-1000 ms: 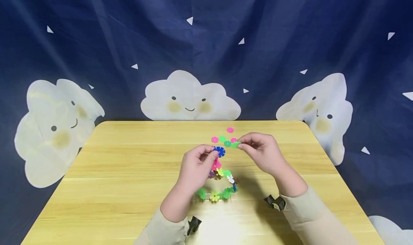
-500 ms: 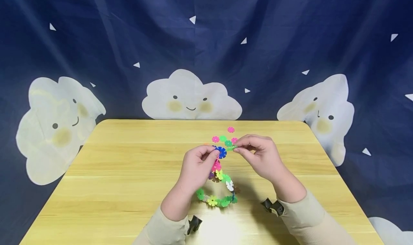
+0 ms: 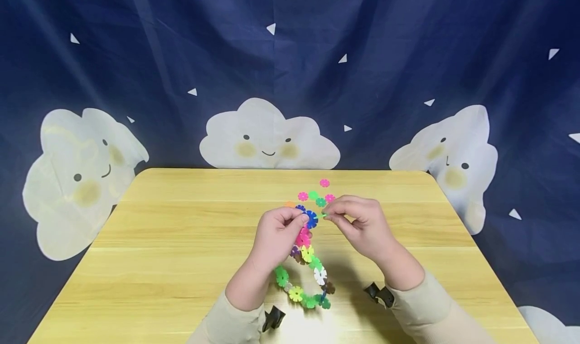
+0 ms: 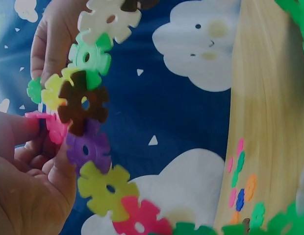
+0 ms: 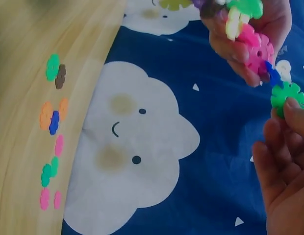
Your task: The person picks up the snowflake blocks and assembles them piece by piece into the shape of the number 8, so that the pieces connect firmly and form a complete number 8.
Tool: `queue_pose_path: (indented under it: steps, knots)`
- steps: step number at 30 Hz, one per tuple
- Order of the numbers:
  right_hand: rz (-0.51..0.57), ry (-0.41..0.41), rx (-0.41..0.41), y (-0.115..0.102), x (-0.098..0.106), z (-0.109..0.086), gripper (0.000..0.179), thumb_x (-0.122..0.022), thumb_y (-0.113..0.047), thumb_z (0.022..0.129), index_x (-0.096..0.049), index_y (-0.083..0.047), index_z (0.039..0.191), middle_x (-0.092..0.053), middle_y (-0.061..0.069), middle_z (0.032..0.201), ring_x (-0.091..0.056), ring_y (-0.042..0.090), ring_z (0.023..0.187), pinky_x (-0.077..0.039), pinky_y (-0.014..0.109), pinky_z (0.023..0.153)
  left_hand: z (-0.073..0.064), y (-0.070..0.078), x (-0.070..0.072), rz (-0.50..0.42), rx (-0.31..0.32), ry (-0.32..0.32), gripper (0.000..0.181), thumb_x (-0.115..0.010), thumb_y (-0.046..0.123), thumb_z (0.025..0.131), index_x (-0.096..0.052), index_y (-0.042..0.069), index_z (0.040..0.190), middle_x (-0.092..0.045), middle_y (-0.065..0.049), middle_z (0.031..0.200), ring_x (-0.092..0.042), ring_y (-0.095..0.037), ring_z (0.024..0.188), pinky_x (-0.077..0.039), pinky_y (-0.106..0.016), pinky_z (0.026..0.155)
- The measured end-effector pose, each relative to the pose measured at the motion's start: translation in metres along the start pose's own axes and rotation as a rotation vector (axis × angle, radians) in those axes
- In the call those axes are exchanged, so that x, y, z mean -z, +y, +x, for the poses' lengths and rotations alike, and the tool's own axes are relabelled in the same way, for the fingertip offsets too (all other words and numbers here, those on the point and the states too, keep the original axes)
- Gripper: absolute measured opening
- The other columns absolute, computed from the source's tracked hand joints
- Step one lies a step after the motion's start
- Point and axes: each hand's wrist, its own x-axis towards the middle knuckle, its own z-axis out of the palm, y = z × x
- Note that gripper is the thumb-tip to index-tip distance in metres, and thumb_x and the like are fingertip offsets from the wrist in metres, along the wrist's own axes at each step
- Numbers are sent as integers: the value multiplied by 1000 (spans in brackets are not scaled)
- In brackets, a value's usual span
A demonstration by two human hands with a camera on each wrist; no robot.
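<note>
In the head view my left hand (image 3: 277,235) pinches the top of a chain of flower-shaped interlocking discs, beside a blue disc (image 3: 311,219). Below it hang pink discs (image 3: 303,238), and a multicoloured loop with a white disc (image 3: 320,276) and a yellow disc (image 3: 296,293). My right hand (image 3: 364,228) pinches a light green disc (image 3: 320,215), edge-on against the blue one. The right wrist view shows that green disc (image 5: 288,95) meeting the blue disc (image 5: 273,73); how deeply their slots engage cannot be told. A brown disc (image 4: 83,104) and purple disc (image 4: 88,149) show in the left wrist view.
Loose discs lie on the wooden table (image 3: 181,243) beyond my hands, among them a pink disc (image 3: 324,183), a teal disc (image 3: 320,202) and an orange disc (image 3: 290,204). A dark blue cloth (image 3: 272,57) with cloud prints hangs behind the table.
My right hand has come left and down, bringing the green disc from apart to the blue disc and turning it edge-on. The hanging loop has shifted toward the table's near side.
</note>
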Motion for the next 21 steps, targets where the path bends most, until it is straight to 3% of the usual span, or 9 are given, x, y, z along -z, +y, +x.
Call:
queue_pose_path:
  steps: [3, 6, 10, 12, 14, 18, 21]
  knots:
    - [-23, -20, 38, 0, 1, 0, 23, -66, -22, 106, -77, -6, 94, -77, 7, 89, -73, 22, 79, -58, 22, 78, -1, 1, 0, -7, -3, -23, 17, -70, -1, 99, -75, -5, 84, -67, -9, 68, -54, -9, 56, -46, -20, 54]
    - [-15, -24, 56, 0, 3, 1, 23, -66, -21, 107, -77, -5, 95, -77, 9, 90, -74, 22, 80, -59, 21, 82, -1, 1, 0, -27, -37, -54, 15, -71, 0, 99, -75, -6, 87, -67, -11, 71, -54, -8, 58, -47, -19, 55]
    - [17, -38, -18, 1, 7, 3, 3, -76, -5, 98, -78, -4, 96, -77, 12, 92, -74, 23, 80, -61, 25, 80, -3, 3, 2, -20, -85, -100, 9, -71, 2, 100, -77, -4, 96, -69, -11, 80, -56, -10, 66, -51, -21, 62]
    - [0, -42, -143, 12, 9, 2, 12, -80, 5, 90, -78, -1, 101, -78, 12, 93, -74, 23, 80, -62, 27, 76, -3, 4, 2, 2, -91, -107, 8, -71, 3, 101, -77, -2, 99, -71, -8, 86, -59, -12, 73, -53, -23, 67]
    - [-60, -42, -322, 33, 9, -1, 22, -81, 10, 86, -77, 1, 106, -77, 12, 95, -73, 23, 80, -62, 30, 72, -3, 5, 2, 31, -88, -94, 8, -70, 5, 101, -76, 1, 98, -70, -6, 88, -60, -15, 77, -54, -26, 71]
    - [-225, -117, -714, 92, 4, -15, 25, -75, -3, 96, -73, 5, 119, -76, 14, 100, -70, 28, 88, -59, 39, 78, -3, 6, 3, 63, -71, -64, 6, -70, 5, 101, -75, 4, 97, -69, -3, 86, -60, -17, 77, -54, -30, 72]
    - [-326, -242, -890, 126, -5, -26, 33, -70, -12, 101, -69, 8, 127, -74, 19, 107, -69, 35, 98, -56, 48, 89, -4, 5, 4, 64, -62, -67, 6, -70, 4, 101, -76, 4, 99, -71, -3, 88, -61, -17, 77, -56, -32, 74]
